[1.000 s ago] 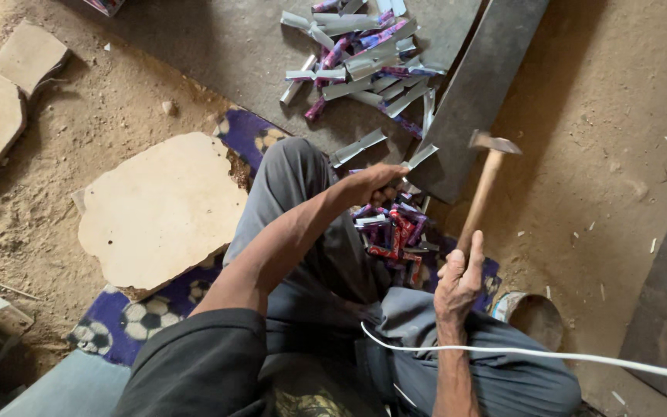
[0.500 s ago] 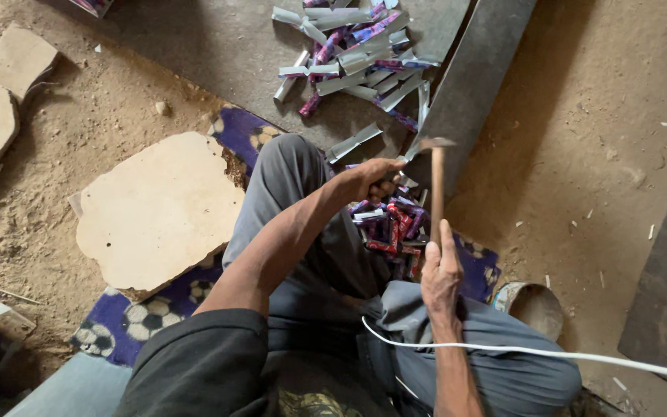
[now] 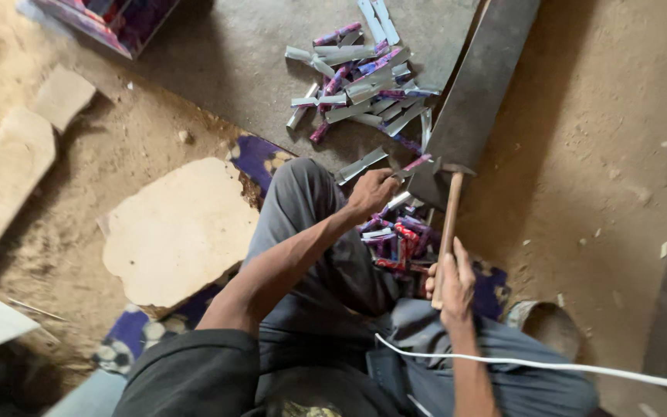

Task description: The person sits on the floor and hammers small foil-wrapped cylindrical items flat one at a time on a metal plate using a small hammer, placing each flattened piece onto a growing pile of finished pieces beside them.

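Since half a second ago, the hammer point(image 3: 448, 224) has been brought down onto the strip point(image 3: 414, 164) at the dark slab's point(image 3: 476, 100) near end — flattening is judged underway. Right hand point(image 3: 454, 278) is clenched round the handle; left hand point(image 3: 372, 191) pinches the strip. Another lift and blow seem needed.

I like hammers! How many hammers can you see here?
1. The hammer is in the right hand, its head down on the dark metal slab, beside the strip that the left hand holds. Others could be hidden outside the picture.
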